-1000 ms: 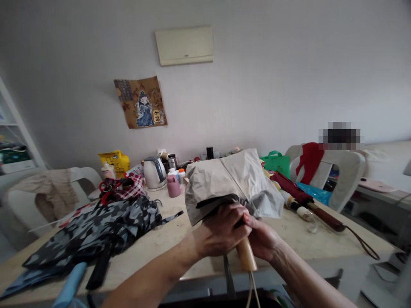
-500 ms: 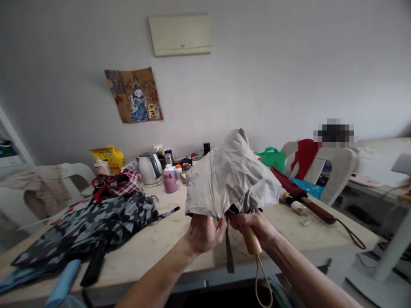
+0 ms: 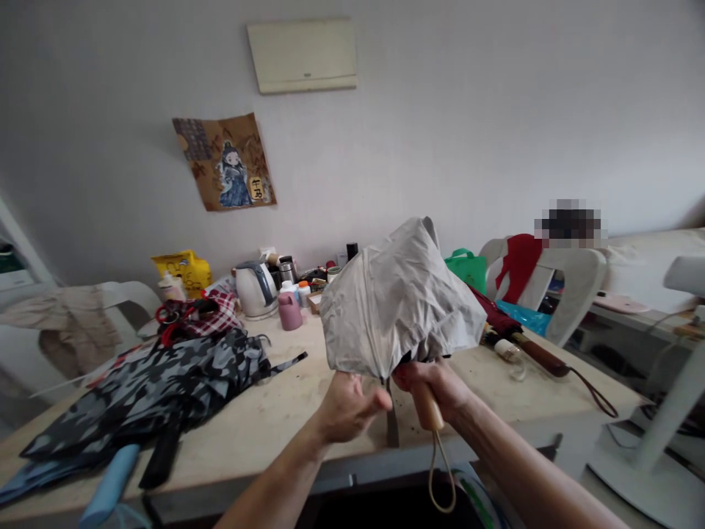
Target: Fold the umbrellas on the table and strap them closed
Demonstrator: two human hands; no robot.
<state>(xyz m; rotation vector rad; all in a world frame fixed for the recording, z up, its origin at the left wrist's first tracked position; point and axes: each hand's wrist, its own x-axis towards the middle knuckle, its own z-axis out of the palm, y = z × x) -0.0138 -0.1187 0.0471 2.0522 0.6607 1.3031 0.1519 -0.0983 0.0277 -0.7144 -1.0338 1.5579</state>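
A silver-grey folding umbrella [image 3: 393, 308], its canopy loosely bunched, stands up in front of me over the table. My right hand [image 3: 443, 386] is closed around the top of its wooden handle [image 3: 427, 408], from which a cord loop [image 3: 440, 477] dangles. My left hand [image 3: 349, 411] is at the canopy's lower left edge, thumb stretched out and apart. Its other fingers go behind the fabric, partly hidden. A dark closing strap [image 3: 392, 426] hangs down between my hands.
Camouflage umbrella [image 3: 159, 389] and light-blue umbrella handle [image 3: 113, 477] lie at left. Behind them are a kettle [image 3: 256, 290], pink jug [image 3: 289, 312] and several bottles. Dark red umbrella [image 3: 543, 356] lies at right. Beyond the table is a person [image 3: 521, 268] in red.
My left thumb has lifted away from the canopy edge and spread out. The canopy has shifted and puffed slightly. My right hand keeps its grip on the umbrella.
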